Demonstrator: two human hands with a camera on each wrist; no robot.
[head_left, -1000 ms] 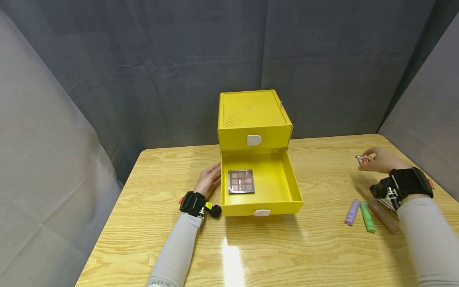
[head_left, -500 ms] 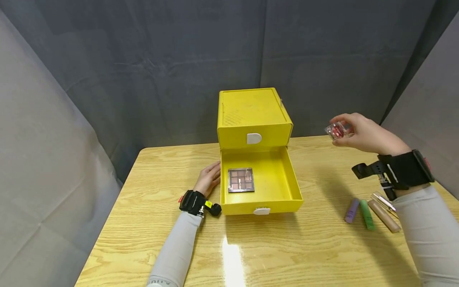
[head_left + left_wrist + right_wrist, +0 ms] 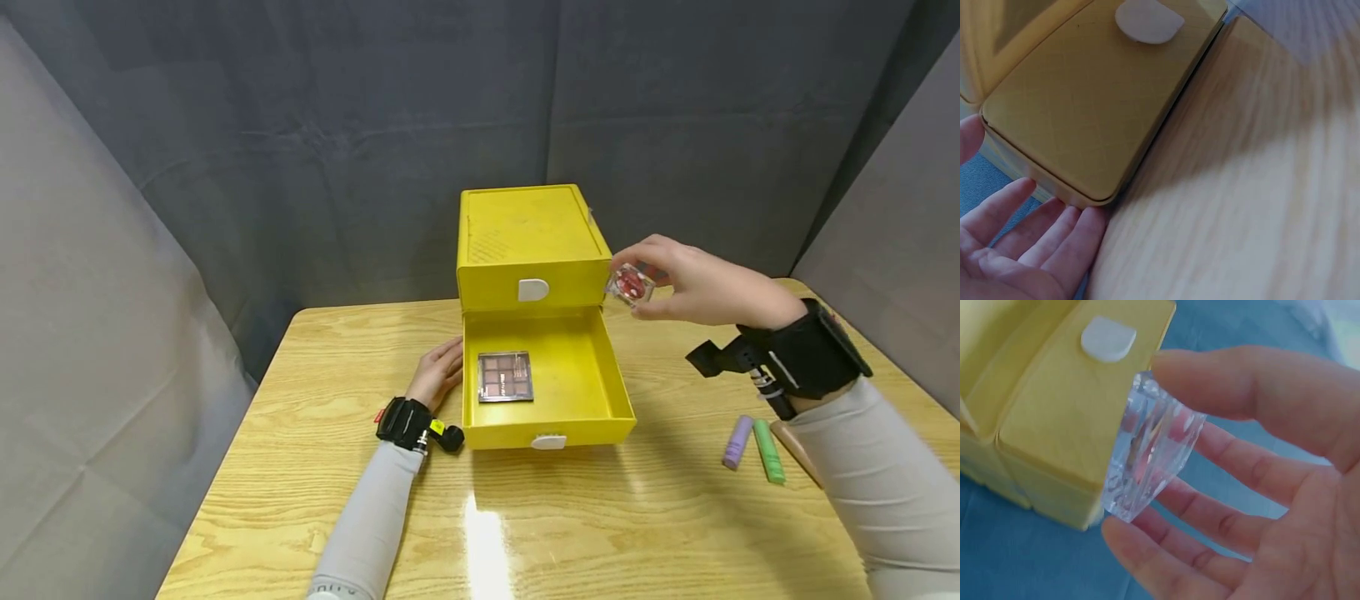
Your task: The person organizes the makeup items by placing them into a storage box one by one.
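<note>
the brown tube (image 3: pixel 795 447) on the wooden table (image 3: pixel 330 517) is partly covered by the grey right sleeve (image 3: pixel 870 479), which the frame edge cuts off; the lettering on the clear-lidded square palette (image 3: pixel 506 377) is too small to read. the left hand (image 3: pixel 437 373) lies low at the left side of the pulled-out yellow plastic lower drawer (image 3: pixel 577 383), its grip relaxed, fingers extended and fingertips touching the drawer wall. the right hand (image 3: pixel 697 283) is raised, reaching inward from the right above the table, its grip pinching a small clear faceted container with red contents (image 3: pixel 630 284) between thumb and fingers. the container is held near the front right corner of the yellow upper drawer (image 3: pixel 487 289); whether they touch cannot be told. the palette lies in the left part of the lower drawer; a lilac tube (image 3: pixel 738 442) and a green tube (image 3: pixel 768 452) lie beside the brown one.
</note>
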